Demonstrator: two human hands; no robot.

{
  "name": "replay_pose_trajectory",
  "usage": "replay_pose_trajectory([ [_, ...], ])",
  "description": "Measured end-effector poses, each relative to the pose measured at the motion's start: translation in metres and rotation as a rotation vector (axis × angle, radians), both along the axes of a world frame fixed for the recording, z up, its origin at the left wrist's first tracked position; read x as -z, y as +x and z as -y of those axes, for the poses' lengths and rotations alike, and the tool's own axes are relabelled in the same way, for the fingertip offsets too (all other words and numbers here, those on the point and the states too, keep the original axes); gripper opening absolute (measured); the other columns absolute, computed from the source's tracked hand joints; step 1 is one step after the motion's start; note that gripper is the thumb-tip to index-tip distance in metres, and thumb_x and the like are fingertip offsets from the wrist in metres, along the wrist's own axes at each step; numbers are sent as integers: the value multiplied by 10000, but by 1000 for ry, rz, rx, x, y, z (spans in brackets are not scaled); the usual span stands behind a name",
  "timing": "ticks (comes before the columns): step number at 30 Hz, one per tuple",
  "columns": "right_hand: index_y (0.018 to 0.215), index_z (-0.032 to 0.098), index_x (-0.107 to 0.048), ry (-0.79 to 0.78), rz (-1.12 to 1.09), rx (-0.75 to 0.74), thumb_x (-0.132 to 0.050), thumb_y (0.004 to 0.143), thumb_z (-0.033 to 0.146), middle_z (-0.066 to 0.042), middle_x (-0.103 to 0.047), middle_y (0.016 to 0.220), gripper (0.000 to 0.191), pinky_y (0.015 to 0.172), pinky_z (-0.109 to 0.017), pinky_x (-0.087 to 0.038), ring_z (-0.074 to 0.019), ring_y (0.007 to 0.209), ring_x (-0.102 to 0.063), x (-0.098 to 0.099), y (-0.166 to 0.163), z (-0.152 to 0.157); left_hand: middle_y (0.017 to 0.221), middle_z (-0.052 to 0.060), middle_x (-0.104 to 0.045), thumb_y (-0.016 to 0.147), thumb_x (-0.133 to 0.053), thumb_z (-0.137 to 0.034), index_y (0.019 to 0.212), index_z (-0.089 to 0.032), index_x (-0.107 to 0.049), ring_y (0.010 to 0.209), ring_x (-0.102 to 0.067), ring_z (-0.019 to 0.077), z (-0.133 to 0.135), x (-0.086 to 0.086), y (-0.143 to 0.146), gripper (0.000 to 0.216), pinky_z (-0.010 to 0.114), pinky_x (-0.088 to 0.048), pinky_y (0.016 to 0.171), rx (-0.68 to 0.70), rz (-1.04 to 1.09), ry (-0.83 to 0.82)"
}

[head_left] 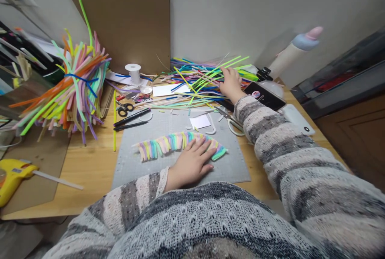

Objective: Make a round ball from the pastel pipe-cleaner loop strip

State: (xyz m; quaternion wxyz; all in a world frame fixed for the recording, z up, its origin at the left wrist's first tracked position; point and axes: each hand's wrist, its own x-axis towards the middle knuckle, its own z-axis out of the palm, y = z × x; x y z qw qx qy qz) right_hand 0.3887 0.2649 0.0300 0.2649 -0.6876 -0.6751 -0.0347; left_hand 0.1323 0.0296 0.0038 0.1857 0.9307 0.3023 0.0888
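My left hand (pixel 192 158) lies flat with fingers spread on a curved strip of pastel pipe cleaner pieces (pixel 162 144), in pink, yellow, mint and lilac. The strip rests on a grey cutting mat (pixel 135 174), and my palm covers part of its lower edge. Farther back, my right hand (pixel 231 84) is stretched over a loose pile of long coloured pipe cleaners (pixel 204 76). Its fingers are somewhat apart and touch the pile beside some bright green ones (pixel 237 63). No pipe cleaner is plainly gripped in it.
Scissors (pixel 236 126) lie beneath my right forearm, near a phone (pixel 264 96). Black-handled scissors (pixel 124 109), markers (pixel 132 117) and a white spool (pixel 133 73) are at the back left. A big pipe cleaner bundle (pixel 75 82) and a yellow glue gun (pixel 15 178) stand left.
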Motion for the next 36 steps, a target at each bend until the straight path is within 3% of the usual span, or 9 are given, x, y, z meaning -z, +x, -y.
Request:
replay_pose_trajectory([
  [4, 1364, 204, -516, 52, 48, -80, -423, 849, 138, -143, -480, 1444, 527, 1047, -543, -299, -339, 1312, -403, -2, -16, -13, 1587, 77, -326, 962, -440, -494, 1484, -243, -350, 1496, -210, 295, 0, 1, 0, 586, 518, -199, 1198, 4, 6, 6],
  [8, 1127, 194, -657, 1, 104, -189, -350, 919, 179, -137, -627, 1248, 371, 999, -467, -343, -299, 1186, -501, -11, -30, -38, 1588, 81, -323, 954, -460, -496, 1485, -238, -348, 1497, -206, 294, -1, 5, 0, 601, 524, -206, 1198, 8, 7, 4],
  [13, 1002, 161, -692, -60, 159, -171, -438, 894, 177, -164, -666, 1102, 277, 935, -487, -348, -327, 1074, -533, -20, -42, -66, 1587, 59, -330, 953, -468, -485, 1491, -254, -336, 1492, -226, 280, -1, 8, -1, 600, 520, -208, 1203, 9, 29, -10],
  [19, 918, 132, -717, -144, 237, -185, -591, 840, 173, -163, -643, 1061, 153, 956, -531, -306, -333, 1046, -532, -21, -47, -74, 1582, 65, -340, 931, -522, -444, 1484, -249, -345, 1488, -234, 286, -3, 9, -1, 612, 525, -214, 1198, 18, 31, -11],
  [26, 960, 171, -696, -60, 42, -100, -595, 888, 293, -130, -618, 1155, 174, 969, -575, -324, -321, 1095, -497, -32, -42, -92, 1576, 76, -346, 922, -537, -424, 1477, -256, -354, 1486, -240, 292, -2, 8, 0, 608, 525, -228, 1189, 17, 48, -10],
  [32, 867, 103, -702, -92, 164, -193, -646, 861, 311, -165, -620, 1100, 215, 991, -622, -261, -370, 1143, -460, -27, -42, -85, 1572, 66, -359, 917, -544, -406, 1472, -242, -360, 1484, -244, 287, -1, 6, 0, 607, 515, -228, 1193, 11, 37, -11],
  [36, 847, 97, -701, -107, 154, -152, -620, 884, 304, -167, -619, 1122, 225, 997, -615, -255, -365, 1169, -459, -22, -46, -78, 1570, 73, -360, 917, -541, -423, 1464, -245, -376, 1484, -244, 286, -1, 6, 0, 599, 508, -224, 1195, 15, 37, 4],
])
